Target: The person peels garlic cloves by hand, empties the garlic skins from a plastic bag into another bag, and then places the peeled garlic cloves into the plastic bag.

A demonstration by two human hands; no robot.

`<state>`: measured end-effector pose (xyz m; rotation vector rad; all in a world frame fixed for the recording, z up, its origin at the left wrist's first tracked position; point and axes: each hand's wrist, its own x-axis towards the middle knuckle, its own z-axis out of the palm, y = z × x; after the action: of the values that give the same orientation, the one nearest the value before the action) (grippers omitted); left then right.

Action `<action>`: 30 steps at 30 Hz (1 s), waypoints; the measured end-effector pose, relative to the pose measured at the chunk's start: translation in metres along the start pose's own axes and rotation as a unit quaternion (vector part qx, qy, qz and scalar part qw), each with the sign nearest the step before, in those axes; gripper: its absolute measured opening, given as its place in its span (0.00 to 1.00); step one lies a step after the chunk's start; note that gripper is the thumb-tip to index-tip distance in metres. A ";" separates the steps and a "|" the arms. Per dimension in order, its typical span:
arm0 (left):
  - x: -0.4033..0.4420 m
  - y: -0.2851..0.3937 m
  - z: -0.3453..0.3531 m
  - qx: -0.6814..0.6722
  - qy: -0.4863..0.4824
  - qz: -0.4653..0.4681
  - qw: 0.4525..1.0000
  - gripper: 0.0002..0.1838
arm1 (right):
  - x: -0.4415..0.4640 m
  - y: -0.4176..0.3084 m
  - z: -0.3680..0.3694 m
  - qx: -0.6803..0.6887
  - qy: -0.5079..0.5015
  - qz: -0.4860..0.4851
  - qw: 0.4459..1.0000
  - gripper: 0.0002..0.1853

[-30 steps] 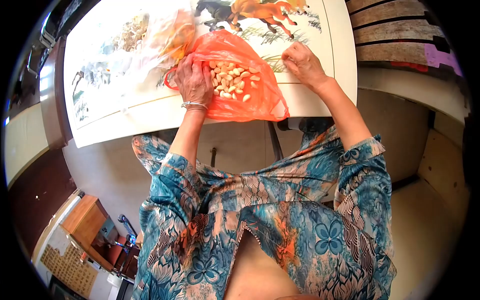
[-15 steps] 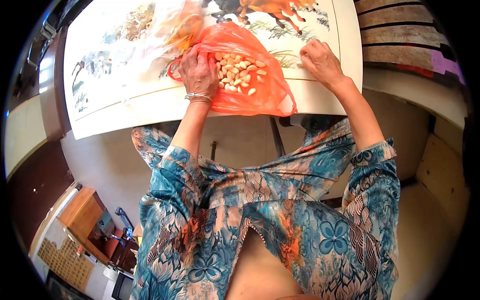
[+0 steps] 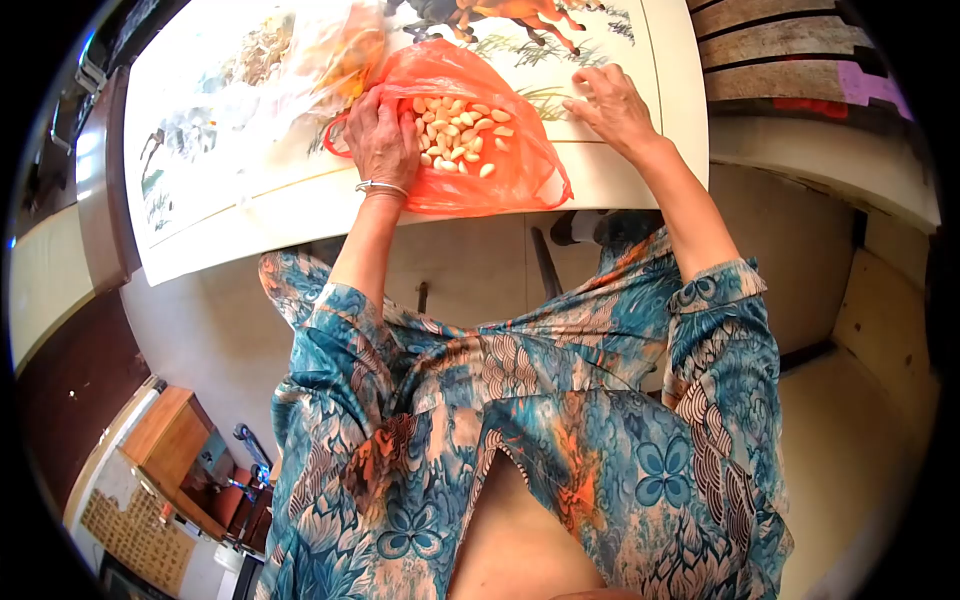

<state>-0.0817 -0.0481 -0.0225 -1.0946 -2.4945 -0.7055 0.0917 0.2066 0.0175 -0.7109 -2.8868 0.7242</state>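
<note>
A thin red plastic bag (image 3: pixel 520 185) lies spread on the table near its front edge. On it sits a pile of pale peeled garlic cloves (image 3: pixel 455 128). My left hand (image 3: pixel 384 138), with a bracelet at the wrist, holds the bag's left edge, its fingers bent over the plastic; the fingertips are partly hidden. To the right of the bag, my right hand (image 3: pixel 612 105) is over the table with thumb and fingers apart, and I see nothing in it.
The white table (image 3: pixel 620 185) bears a picture of horses and grass. A clear plastic bag (image 3: pixel 335 50) lies behind my left hand. Wooden slats (image 3: pixel 780 45) stand at the right, and a wooden cabinet (image 3: pixel 165 430) is at the lower left.
The fingers of my right hand were pinched together and are now spread apart. My left hand stays at the bag's left edge. The whole view has shifted slightly.
</note>
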 end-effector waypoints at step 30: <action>-0.118 0.147 0.016 -0.715 -0.435 -0.462 0.293 0.21 | -0.022 0.030 -0.001 -0.062 0.030 -0.162 0.984 0.06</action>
<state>0.1048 -0.0231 -0.0466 0.4595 -2.2502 -4.1623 0.1238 0.2201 0.0051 -0.2552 -2.9068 0.4764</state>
